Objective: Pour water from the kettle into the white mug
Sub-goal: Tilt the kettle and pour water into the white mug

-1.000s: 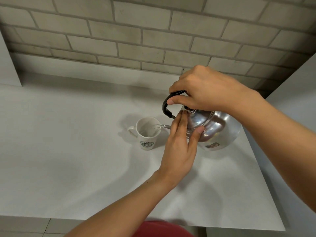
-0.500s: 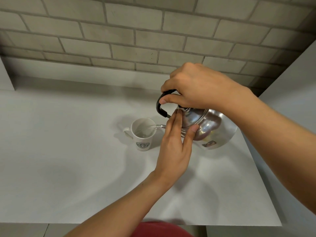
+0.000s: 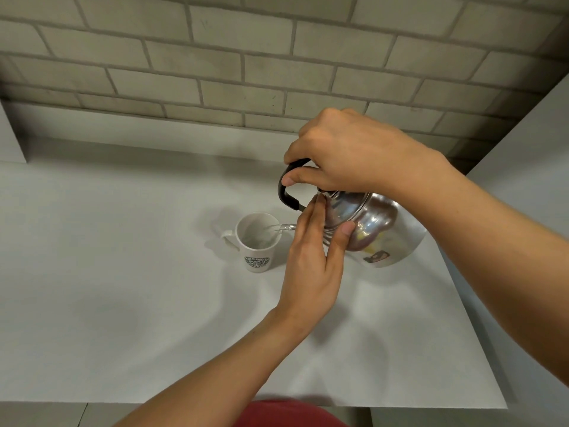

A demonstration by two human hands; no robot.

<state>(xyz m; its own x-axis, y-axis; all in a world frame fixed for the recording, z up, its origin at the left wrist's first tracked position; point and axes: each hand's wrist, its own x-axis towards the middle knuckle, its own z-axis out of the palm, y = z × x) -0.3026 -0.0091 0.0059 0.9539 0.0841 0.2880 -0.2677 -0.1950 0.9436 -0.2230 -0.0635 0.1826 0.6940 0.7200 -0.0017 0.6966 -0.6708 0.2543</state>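
Observation:
A shiny steel kettle (image 3: 374, 229) with a black handle hangs tilted to the left above the counter. My right hand (image 3: 341, 155) grips that handle from above. My left hand (image 3: 311, 251) presses flat against the kettle's lid, thumb on its body. The thin spout reaches over the rim of the white mug (image 3: 257, 241), which stands upright on the counter with a green logo facing me and its handle to the left. A thin stream of water runs from the spout into the mug.
The white counter (image 3: 123, 288) ends at a front edge near me and at a right edge beside a pale wall. A brick wall (image 3: 215, 72) rises behind it. A white block stands at the far left.
The kettle stays tilted over the mug and water keeps running. Both hands hold the same grip; only the view has shifted slightly.

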